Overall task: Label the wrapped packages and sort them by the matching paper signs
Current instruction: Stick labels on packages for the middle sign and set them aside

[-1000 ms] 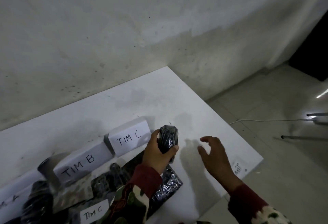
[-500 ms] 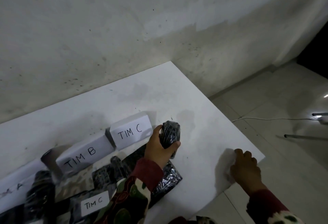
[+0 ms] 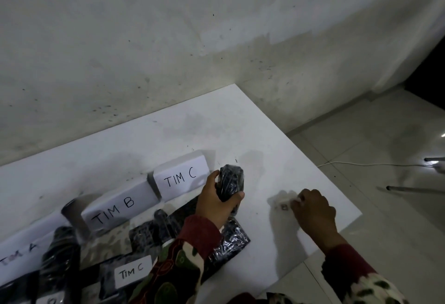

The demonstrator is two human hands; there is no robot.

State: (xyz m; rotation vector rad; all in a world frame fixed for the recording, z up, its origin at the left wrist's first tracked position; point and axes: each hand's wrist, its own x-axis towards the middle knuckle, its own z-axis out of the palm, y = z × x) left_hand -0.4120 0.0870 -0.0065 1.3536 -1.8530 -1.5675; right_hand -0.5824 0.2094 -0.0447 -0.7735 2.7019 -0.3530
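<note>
Packages are partly sorted: one labelled TIM C is lying below the signs. An unlabelled package is being gripped upright by the left hand beside the TIM C sign, while a small label is being pinched by the right hand on the table.

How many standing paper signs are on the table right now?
3: TIM C sign beside the held package, TIM B sign to its left, TIM A sign cut off at the frame edge.
</note>
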